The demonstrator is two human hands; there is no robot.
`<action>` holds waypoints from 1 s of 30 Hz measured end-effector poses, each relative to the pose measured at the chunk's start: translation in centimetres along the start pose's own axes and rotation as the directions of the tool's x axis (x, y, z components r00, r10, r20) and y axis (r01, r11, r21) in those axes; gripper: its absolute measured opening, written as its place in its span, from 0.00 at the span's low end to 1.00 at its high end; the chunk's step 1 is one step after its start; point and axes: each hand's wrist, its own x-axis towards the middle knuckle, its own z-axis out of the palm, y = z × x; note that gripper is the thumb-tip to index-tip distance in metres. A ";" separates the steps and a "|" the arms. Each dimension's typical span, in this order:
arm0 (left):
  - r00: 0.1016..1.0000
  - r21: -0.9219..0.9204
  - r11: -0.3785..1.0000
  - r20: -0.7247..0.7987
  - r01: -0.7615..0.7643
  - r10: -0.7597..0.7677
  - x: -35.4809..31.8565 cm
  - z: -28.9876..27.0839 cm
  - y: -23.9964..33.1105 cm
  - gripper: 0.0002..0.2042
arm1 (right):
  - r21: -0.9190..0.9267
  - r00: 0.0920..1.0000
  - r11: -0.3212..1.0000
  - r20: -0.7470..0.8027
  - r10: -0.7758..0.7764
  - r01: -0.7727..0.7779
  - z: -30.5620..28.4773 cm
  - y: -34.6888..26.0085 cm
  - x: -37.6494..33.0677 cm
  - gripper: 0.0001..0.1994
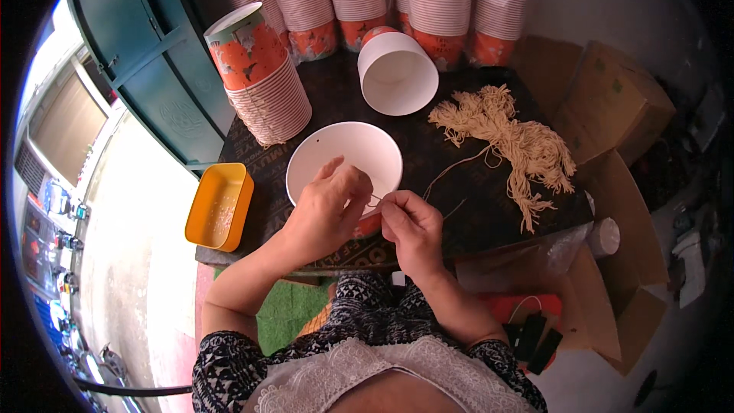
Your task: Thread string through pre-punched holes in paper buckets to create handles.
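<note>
A white-lined paper bucket (336, 145) with an orange outside stands in front of me, mouth facing up toward me. A small dark hole shows in its far inner wall. Over its near rim, my left hand (325, 206) is closed, thumb and finger on a thin cream string (375, 200). My right hand (413, 226) pinches the same string just beside the left one, at the bucket's near right edge. A loose string end sticks out to the right of my right hand. Parts of the string are hidden by my fingers.
A bundle of cream strings (520, 141) lies right on the dark table (474, 195). Another bucket (397, 80) lies on its side behind. A bucket stack (267, 99) leans at left near a yellow tray (222, 206). Wrapped bucket stacks (436, 0) line the back; cardboard boxes (619, 99) stand right.
</note>
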 end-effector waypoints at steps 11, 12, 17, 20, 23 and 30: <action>0.997 0.106 0.992 0.037 -0.071 0.068 -0.7 0.1 0.7 0.06 | 0.171 0.998 0.985 -0.058 0.038 -0.027 0.8 0.2 0.1 0.06; 0.997 0.106 0.992 0.037 -0.070 0.067 -0.8 0.2 0.5 0.06 | 0.172 0.998 0.985 -0.057 0.039 -0.028 0.8 0.3 0.1 0.06; 0.995 0.123 0.990 0.076 -0.072 0.063 -0.9 0.2 0.2 0.06 | -0.161 0.977 0.975 -0.122 -0.176 0.156 0.2 0.6 0.0 0.06; 0.996 0.126 0.991 0.070 -0.054 0.046 -0.9 0.2 0.4 0.06 | -0.251 0.942 0.938 -0.175 -0.287 0.240 -0.8 -0.4 0.0 0.05; 0.997 0.108 0.992 0.037 -0.070 0.067 -0.7 0.2 0.5 0.05 | -0.275 0.910 0.920 -0.230 -0.345 0.279 -2.2 -0.5 0.4 0.05; 0.997 0.109 0.993 0.070 -0.047 0.039 -0.8 0.1 0.5 0.05 | -0.479 0.831 0.818 -0.273 -0.484 0.319 -3.7 -0.5 1.1 0.05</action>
